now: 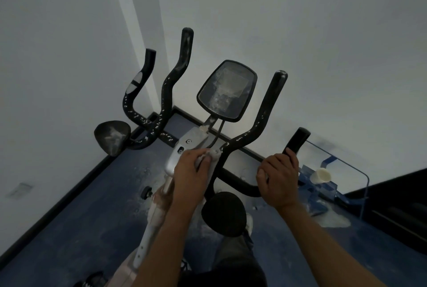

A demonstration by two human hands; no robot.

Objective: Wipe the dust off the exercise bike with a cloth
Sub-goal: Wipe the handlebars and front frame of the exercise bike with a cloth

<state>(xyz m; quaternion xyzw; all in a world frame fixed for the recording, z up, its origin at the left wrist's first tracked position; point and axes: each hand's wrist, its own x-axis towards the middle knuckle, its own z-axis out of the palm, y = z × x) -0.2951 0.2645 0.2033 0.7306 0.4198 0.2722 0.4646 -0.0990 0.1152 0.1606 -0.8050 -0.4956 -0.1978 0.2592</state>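
We look down on the exercise bike (184, 150) standing in a room corner on a blue floor (69, 229). Our left hand (189, 171) presses a small pale cloth (209, 154) against the silver stem just below the console (227, 91), its grip closed around the cloth. Our right hand (278, 176) is to the right, its grip closed around the near right handlebar (295, 141). White dust speckles the black handlebars and smears the console screen. A glass table (342, 171) with a pale cup (321, 175) sits at the far right.
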